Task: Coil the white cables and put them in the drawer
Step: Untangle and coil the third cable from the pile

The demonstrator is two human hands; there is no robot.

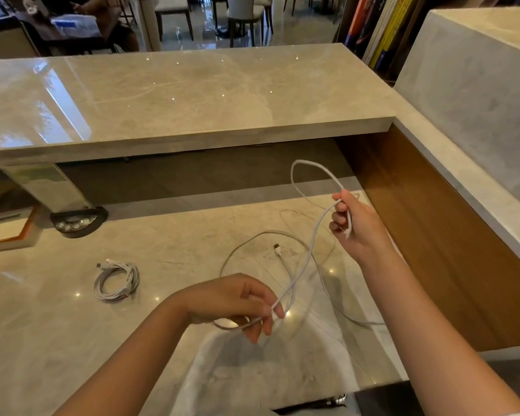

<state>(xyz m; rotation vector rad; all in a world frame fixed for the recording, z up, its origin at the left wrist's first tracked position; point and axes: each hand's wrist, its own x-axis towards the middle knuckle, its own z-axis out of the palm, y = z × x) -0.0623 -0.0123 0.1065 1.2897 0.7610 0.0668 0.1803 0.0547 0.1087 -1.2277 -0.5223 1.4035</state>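
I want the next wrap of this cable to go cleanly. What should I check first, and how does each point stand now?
1. Right hand grips the loose cable with one loop standing above it: ok.
2. Left hand pinches the same cable: ok.
3. Slack untangled: not ok, it crosses itself on the desk.
4. Free plug lying clear: ok.
5. Coiled cable out of the way: ok.
6. Drawer open: cannot tell, none in view.

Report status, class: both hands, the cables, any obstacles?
Left hand and right hand both gripping the loose white cable, loop raised. Coiled white cable bundle lying on the marble desk. Drawer not in view. Nothing in the way.
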